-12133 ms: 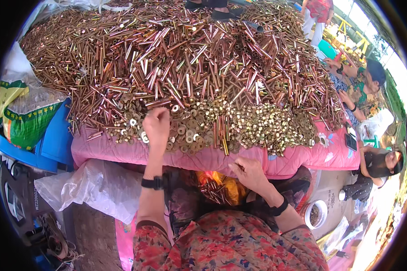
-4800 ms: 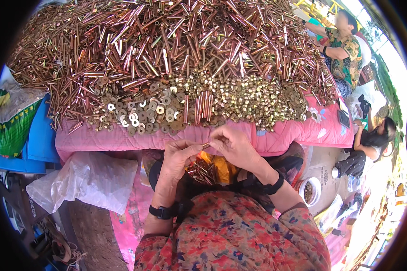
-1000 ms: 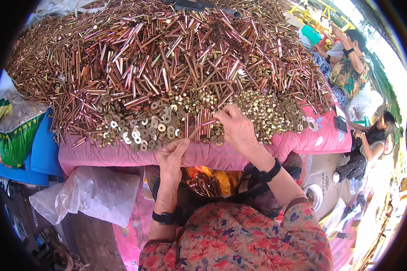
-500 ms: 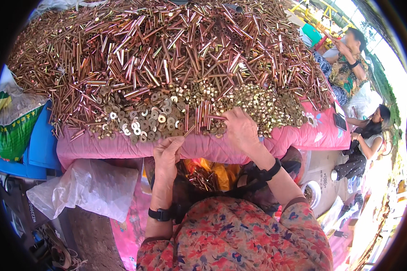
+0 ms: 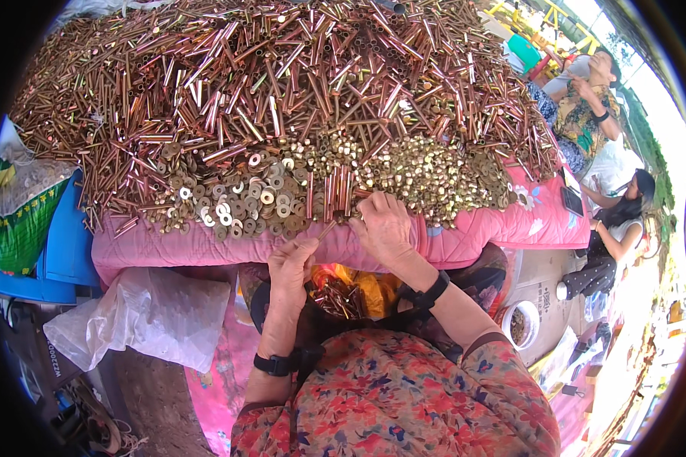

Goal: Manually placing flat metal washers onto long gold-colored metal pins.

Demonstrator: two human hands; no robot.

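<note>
Right hand (image 5: 383,227) drawn back from the washers, left hand (image 5: 291,263) pinching one copper tube (image 5: 326,229); at twelve o'clock, the tube heap (image 5: 282,91) remains largely unsorted.

This is an open-air sorting workplace: a huge heap of copper tubes (image 5: 282,84) and brass rings (image 5: 427,171) lies on a pink quilt (image 5: 526,221), with seated workers (image 5: 587,99) nearby.
</note>
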